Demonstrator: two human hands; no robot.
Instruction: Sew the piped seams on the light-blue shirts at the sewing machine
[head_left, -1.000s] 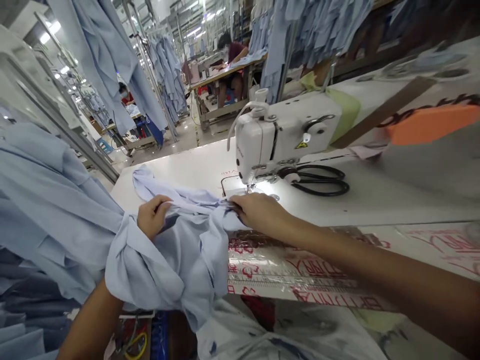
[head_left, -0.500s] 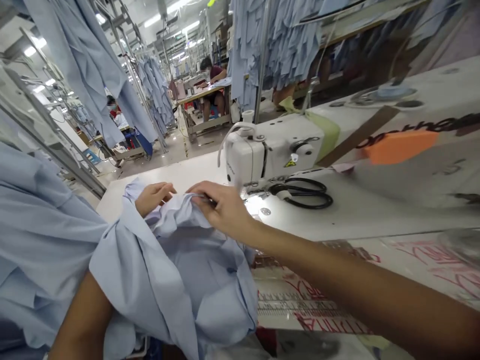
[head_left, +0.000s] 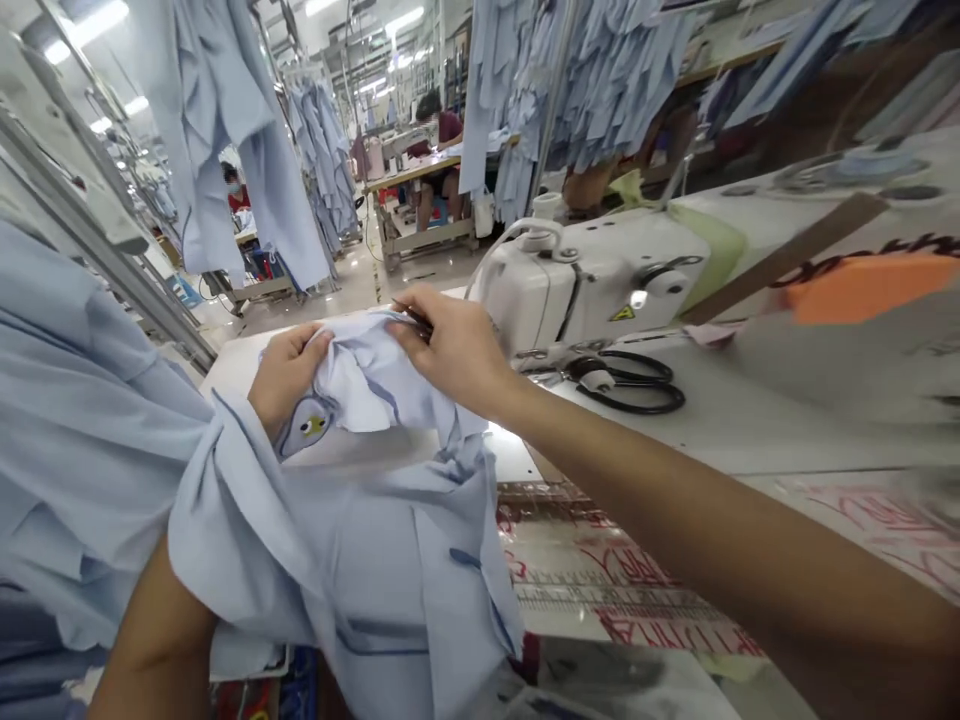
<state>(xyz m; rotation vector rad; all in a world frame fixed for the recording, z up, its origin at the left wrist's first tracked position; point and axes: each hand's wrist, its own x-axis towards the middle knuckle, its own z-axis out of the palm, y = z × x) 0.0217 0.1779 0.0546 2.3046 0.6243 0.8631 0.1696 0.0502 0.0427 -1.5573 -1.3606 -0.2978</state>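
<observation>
A light blue garment, shirt-like, is draped over my left forearm and down the front of the sewing table. My left hand is closed on its upper edge, thumb on top. Beside that hand, a blue-rimmed piece with a small yellow and white figure shows. My right hand pinches the same edge further right, so the cloth is stretched between the hands. A thin dark pointed tool sticks out from the right fingers; most of it is hidden in the hand.
A white sewing machine stands right of my hands, with black-handled scissors on its bed. A clear-covered ruler strip runs along the table front. More blue cloth hangs at left. A person sits at a table behind.
Both hands have risen, and the cloth edge between them is spread wider. The figured piece by my left hand has come into view. My view has shifted, so the machine appears further right.
</observation>
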